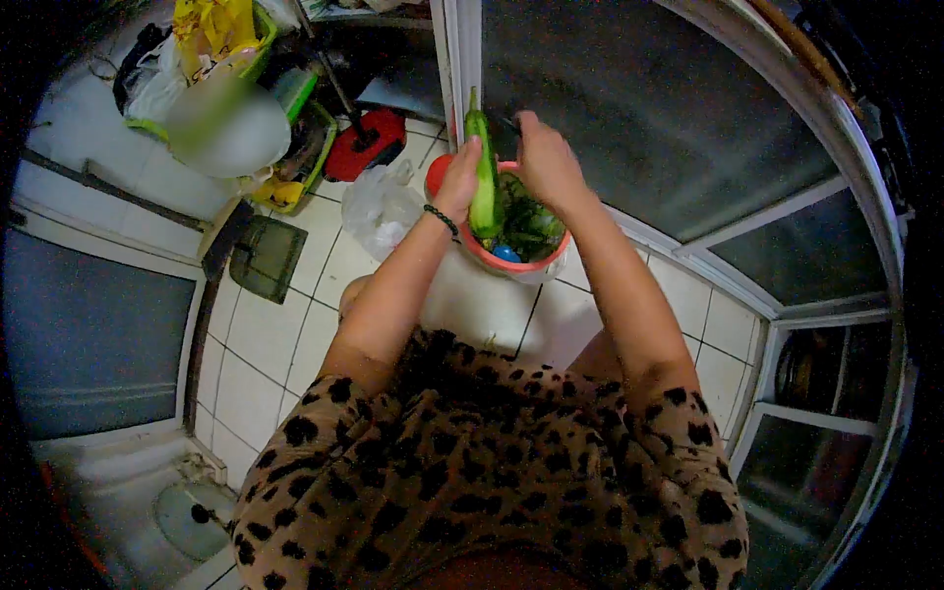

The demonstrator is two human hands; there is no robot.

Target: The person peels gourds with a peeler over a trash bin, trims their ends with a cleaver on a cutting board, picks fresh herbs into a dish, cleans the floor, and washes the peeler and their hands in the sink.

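My left hand (pixel 459 184) is wrapped round a long green gourd (pixel 483 182), held upright with its thin stem end pointing away from me. A paler strip runs along the gourd's side, against darker green skin. To its right, my right hand (pixel 549 162) is closed near the gourd's upper part. A small dark tip shows at its fingers, but I cannot make out what it is. Under both hands stands a pinkish-red bin (pixel 526 266), with dark green scraps (pixel 531 218) and a blue item (pixel 506 253) inside.
A white plastic bag (pixel 379 211) lies left of the bin, near a red mop head (pixel 369 145). Farther left are a dustpan (pixel 267 258) and green baskets (pixel 321 157). A framed glass panel (pixel 629 108) rises close behind and right of the bin.
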